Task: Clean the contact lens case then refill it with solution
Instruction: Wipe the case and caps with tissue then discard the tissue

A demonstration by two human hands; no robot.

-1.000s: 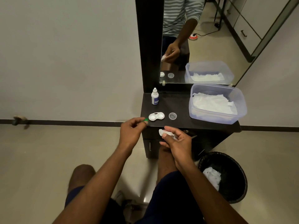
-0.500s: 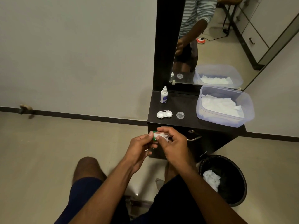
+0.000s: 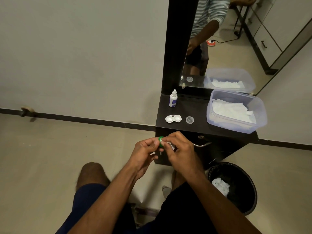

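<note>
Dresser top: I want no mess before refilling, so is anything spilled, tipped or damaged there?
Nothing stands out. The solution bottle stands upright, the lens case lies flat and open, and the tissue tub sits squarely.

Counted on the dresser: 1 lens case (image 3: 173, 118) | 1 solution bottle (image 3: 173, 98) | 1 clear cap (image 3: 189, 119) | 1 tissue tub (image 3: 236, 110) | held: 1 green cap (image 3: 160, 142) | on floor: 1 bin (image 3: 236, 186)
</note>
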